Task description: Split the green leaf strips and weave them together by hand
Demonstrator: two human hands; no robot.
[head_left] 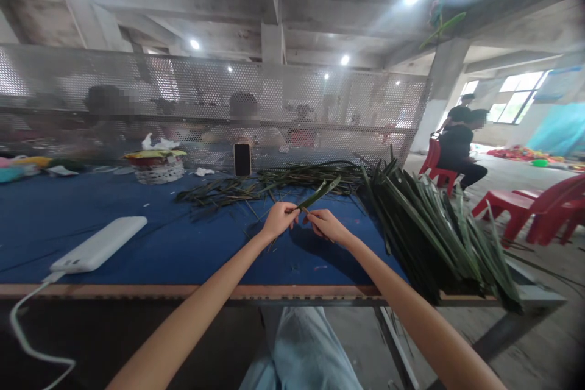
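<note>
Above the blue tabletop [183, 256], my left hand [280, 219] is closed on a long green leaf strip [317, 194], whose tips point up and to the right. My right hand [326, 224] is close beside it, its fingers pinched at the lower part of the same strip. The fingers hide where the strip is gripped. To the right lies a thick stack of long dark green leaves [411, 225], overhanging the front table edge. Loose thin leaf strips [223, 190] are scattered behind my hands.
A white power bank [100, 244] with a cable lies at left. Behind it stands a white basket [158, 166]. A phone [242, 159] leans upright near the perforated metal screen [192, 85]. Red plastic chairs [539, 204] and a seated person [459, 146] are off to the right.
</note>
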